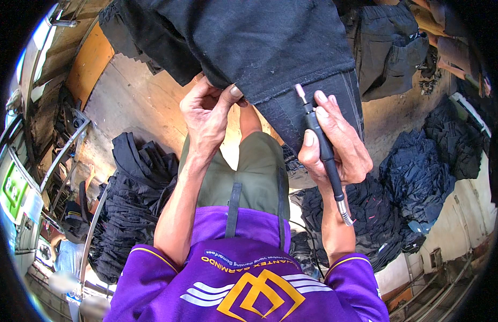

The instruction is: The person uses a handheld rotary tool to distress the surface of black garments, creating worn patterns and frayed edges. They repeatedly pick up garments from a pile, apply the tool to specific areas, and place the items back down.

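Dark denim trousers point(265, 45) hang in front of me, with a seam and a pale, worn-looking line running across them. My left hand point(205, 115) pinches the lower edge of this cloth between thumb and fingers. In my right hand point(346, 147) is a black pen-shaped rotary tool point(326, 147), tilted with its top up and slightly left. A small pinkish grinding tip point(299, 90) sits at its upper end, close in front of the cloth; whether it touches, I cannot tell. A flexible metal shaft end point(344, 209) shows at its lower end.
A heap of black cloth point(133, 209) lies at my left. More dark garments point(361, 214) and a navy pile point(418, 169) are at my right. Black trousers point(391, 51) lie at the far right. Another person point(71, 252) is partly visible at lower left.
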### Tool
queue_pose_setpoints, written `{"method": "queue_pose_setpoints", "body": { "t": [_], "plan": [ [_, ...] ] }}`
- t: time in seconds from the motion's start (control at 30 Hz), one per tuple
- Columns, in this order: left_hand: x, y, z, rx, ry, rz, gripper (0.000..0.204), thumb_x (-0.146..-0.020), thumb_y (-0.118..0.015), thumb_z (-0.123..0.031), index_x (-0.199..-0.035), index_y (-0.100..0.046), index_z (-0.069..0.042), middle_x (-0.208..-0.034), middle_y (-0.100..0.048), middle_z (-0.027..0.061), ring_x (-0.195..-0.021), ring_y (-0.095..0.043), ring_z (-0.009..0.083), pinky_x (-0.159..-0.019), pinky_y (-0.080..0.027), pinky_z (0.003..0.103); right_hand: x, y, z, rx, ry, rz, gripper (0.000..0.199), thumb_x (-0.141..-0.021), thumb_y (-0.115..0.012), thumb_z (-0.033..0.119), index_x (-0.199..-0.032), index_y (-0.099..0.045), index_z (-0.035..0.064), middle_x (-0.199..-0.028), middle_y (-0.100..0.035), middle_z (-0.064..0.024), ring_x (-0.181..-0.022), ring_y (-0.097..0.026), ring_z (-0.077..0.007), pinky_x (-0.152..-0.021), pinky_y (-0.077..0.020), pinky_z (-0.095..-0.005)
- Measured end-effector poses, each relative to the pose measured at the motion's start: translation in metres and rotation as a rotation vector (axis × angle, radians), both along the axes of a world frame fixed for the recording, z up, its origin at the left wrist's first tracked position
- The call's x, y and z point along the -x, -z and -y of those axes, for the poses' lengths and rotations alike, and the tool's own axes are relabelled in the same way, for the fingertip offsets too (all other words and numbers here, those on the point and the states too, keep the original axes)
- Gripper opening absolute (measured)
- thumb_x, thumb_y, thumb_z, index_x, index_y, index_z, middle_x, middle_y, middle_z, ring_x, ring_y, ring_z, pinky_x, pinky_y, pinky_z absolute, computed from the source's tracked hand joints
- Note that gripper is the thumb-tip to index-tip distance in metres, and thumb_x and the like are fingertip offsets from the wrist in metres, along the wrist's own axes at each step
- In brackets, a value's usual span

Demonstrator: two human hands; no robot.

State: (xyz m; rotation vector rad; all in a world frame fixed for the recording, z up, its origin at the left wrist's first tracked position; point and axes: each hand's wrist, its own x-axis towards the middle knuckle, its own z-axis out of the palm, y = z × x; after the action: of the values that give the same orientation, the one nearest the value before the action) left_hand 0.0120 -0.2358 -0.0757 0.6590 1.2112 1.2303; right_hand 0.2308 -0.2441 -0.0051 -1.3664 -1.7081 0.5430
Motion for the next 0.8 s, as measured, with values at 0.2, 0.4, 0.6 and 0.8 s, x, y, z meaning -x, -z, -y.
{"method": "queue_pose_setpoints", "body": {
  "t": [0.2,0.4,0.6,0.8],
  "plan": [
    [0.0,0.002,0.0,-0.012,0.004,-0.009,0.017,-0.1,-0.078,0.001,-0.115,-0.073,0.006,-0.1,-0.078,0.0137,-0.085,-0.075,0.0202,-0.076,-0.065,0.037,0.004,0.0,-0.002,0.006,-0.07,-0.026,0.034,-0.081,-0.078,-0.001,-0.115,-0.078,-0.0071,-0.105,-0.081,-0.0218,-0.11,-0.08,-0.0404,-0.103,-0.0638,-0.0532],
    [0.003,0.0,-0.001,0.015,0.039,-0.041,0.015,-0.1,-0.077,0.001,-0.114,-0.073,0.006,-0.099,-0.077,0.013,-0.085,-0.075,0.0197,-0.077,-0.065,0.037,-0.004,0.005,0.002,-0.033,0.101,0.007,0.032,-0.083,-0.077,-0.001,-0.115,-0.078,-0.0085,-0.11,-0.08,-0.0268,-0.109,-0.08,-0.041,-0.102,-0.0637,-0.0535],
    [0.037,-0.024,-0.003,0.133,0.214,-0.101,0.048,-0.107,-0.07,-0.013,-0.151,-0.055,0.0,-0.134,-0.071,0.0169,-0.112,-0.072,0.0204,-0.098,-0.059,0.036,-0.009,-0.014,0.003,0.056,0.52,-0.185,0.041,-0.109,-0.066,0.024,-0.131,-0.069,-0.0092,-0.12,-0.078,-0.0265,-0.117,-0.076,-0.0356,-0.104,-0.0602,-0.0474],
    [0.145,-0.09,-0.096,0.009,0.044,-0.715,0.083,-0.102,-0.078,-0.037,-0.165,-0.035,-0.003,-0.16,-0.051,0.0229,-0.143,-0.055,0.0316,-0.118,-0.048,0.046,-0.024,-0.055,0.009,0.156,0.682,-0.631,0.044,-0.117,-0.054,0.033,-0.129,-0.065,-0.0086,-0.118,-0.075,-0.0187,-0.119,-0.073,-0.0287,-0.111,-0.0552,-0.0426]
  ]
}}
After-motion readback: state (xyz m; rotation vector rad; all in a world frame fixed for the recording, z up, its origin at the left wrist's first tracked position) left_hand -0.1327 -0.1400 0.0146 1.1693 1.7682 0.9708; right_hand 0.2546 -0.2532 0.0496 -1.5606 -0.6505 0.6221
